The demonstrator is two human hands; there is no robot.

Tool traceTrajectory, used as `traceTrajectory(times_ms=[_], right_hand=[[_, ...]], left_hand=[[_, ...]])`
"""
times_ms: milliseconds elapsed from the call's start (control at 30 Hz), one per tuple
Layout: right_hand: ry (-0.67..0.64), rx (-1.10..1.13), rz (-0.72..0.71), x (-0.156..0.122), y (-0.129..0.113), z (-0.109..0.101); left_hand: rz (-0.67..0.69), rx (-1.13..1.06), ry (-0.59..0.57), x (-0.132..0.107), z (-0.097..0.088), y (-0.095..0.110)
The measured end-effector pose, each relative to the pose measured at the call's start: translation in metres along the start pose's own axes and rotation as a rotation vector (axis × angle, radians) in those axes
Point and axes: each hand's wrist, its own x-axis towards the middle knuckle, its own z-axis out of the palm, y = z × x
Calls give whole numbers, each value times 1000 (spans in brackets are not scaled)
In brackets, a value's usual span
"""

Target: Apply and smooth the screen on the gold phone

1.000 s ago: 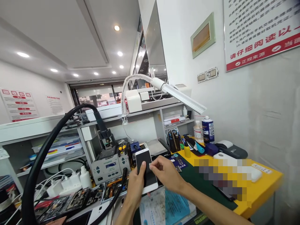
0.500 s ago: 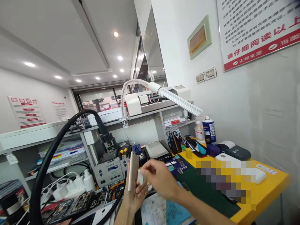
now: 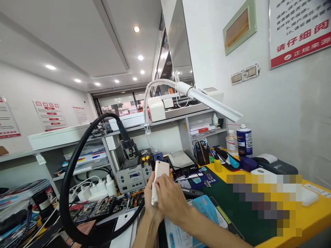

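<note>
A pale gold smartphone (image 3: 162,168) stands tilted in front of me, its back facing me. My left hand (image 3: 150,197) is closed around it from the left and below. My right hand (image 3: 171,196) lies over the phone's back, fingers bent and pressed onto it. Whatever is under those fingertips is hidden. Below the hands is a blue and white packet (image 3: 204,208) on the dark green mat (image 3: 227,203).
A black hot-air hose (image 3: 68,172) loops up on the left, near a soldering station (image 3: 131,179). Circuit boards (image 3: 90,210) lie beside it. A white lamp (image 3: 214,103) hangs over the bench. On the yellow desk (image 3: 317,220) are a spray can (image 3: 244,142) and a yellow bottle (image 3: 218,164).
The phone has turned from edge-on to show its back. My right hand, which held a small white piece beside the phone, now presses on its back. The view has swung left.
</note>
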Motion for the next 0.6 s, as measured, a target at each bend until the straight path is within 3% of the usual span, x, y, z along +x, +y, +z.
traceTrajectory(times_ms=[200, 433, 600], right_hand=[[39, -39, -62, 37, 26, -12], [116, 54, 129, 98, 74, -51], [80, 243, 146, 85, 81, -73]], left_hand=[[-41, -43, -25, -3, 9, -4], [-70, 127, -140, -4, 8, -8], [-58, 328, -164, -4, 2, -5]])
